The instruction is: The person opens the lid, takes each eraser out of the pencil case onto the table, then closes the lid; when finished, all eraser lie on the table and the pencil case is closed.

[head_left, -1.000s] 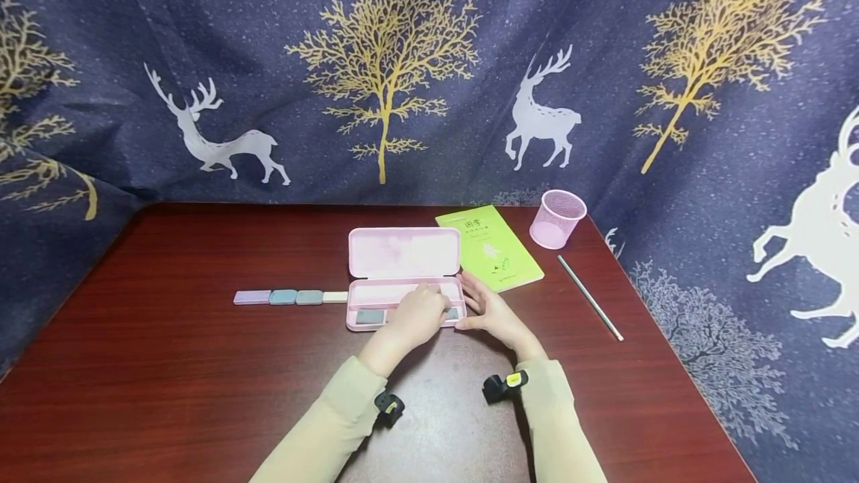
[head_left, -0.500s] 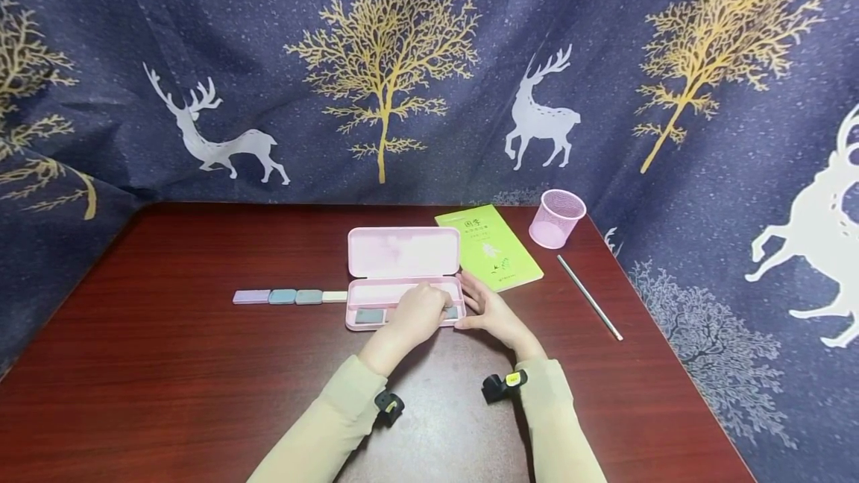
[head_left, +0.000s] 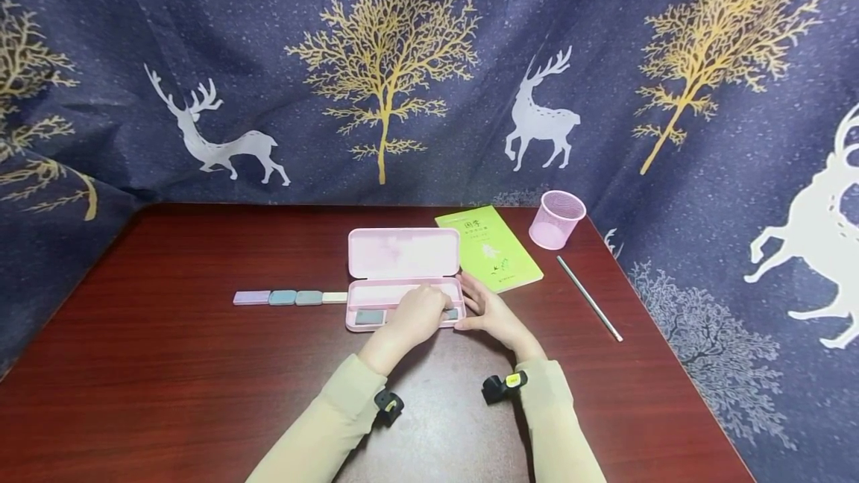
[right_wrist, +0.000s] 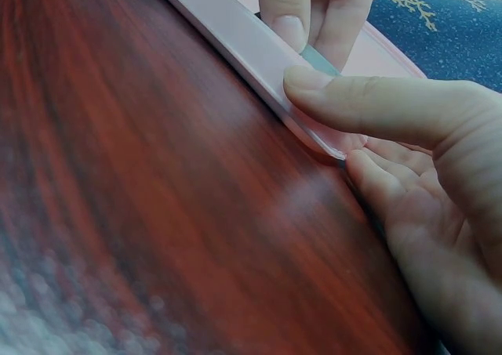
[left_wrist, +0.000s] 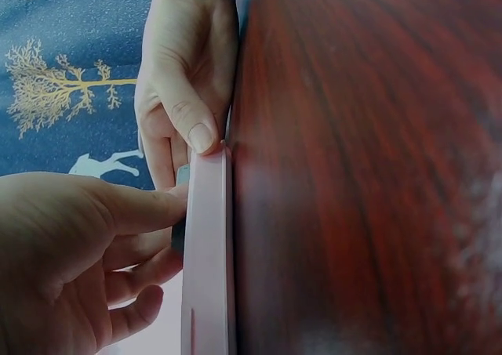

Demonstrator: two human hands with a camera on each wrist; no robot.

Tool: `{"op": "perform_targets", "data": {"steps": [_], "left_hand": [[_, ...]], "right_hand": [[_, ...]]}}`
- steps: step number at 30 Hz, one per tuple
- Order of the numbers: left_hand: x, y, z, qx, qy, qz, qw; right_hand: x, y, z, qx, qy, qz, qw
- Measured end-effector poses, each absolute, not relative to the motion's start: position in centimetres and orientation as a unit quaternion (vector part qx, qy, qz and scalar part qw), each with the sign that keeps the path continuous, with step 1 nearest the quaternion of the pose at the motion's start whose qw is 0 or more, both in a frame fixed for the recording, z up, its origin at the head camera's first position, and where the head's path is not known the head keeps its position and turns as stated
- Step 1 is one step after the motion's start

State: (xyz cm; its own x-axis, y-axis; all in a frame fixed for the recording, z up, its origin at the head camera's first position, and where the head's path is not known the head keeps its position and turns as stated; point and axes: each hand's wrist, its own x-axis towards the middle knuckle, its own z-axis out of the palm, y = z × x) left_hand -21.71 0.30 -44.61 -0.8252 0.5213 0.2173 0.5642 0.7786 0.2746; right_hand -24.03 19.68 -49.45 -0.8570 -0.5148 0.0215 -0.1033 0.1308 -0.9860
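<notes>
The tabletop (head_left: 168, 379) looks like wood, dark-grained and smooth, with a glossy finish and pale glare at the near side. The pencil case (left_wrist: 209, 245) has smooth, faintly shining walls; whether plastic or painted metal cannot be told. The grey block (head_left: 370, 317) inside it and the row of blocks (head_left: 285, 297) at left appear matt. At far right, the book (head_left: 490, 248) has a smooth paper cover; the cup (head_left: 552, 232) is mesh, apparently coated metal. Backdrop (head_left: 235, 6): printed cloth, softly creased. Sleeves (head_left: 315, 423): matt cloth.
</notes>
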Motion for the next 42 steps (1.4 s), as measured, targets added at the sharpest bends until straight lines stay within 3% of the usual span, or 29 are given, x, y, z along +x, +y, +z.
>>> {"op": "perform_targets", "data": {"steps": [14, 25, 35, 42], "left_hand": [[-21.7, 0.1, -44.7, -0.293, -0.939, -0.168, 0.061], [-21.1, -1.2, -44.0, -0.297, -0.928, -0.187, 0.122], [-21.4, -4.2, -43.0, -0.278, -0.931, -0.215, 0.096], [-22.1, -7.2, -42.9, -0.240, -0.948, -0.203, 0.047]], "right_hand": [[-24.0, 19.6, -49.4, -0.209, 0.728, -0.630, 0.170], [-24.0, 19.6, -49.4, -0.217, 0.725, -0.633, 0.167], [-24.1, 19.6, -49.5, -0.207, 0.727, -0.633, 0.166], [-24.1, 19.7, -49.8, -0.238, 0.725, -0.629, 0.149]]}}
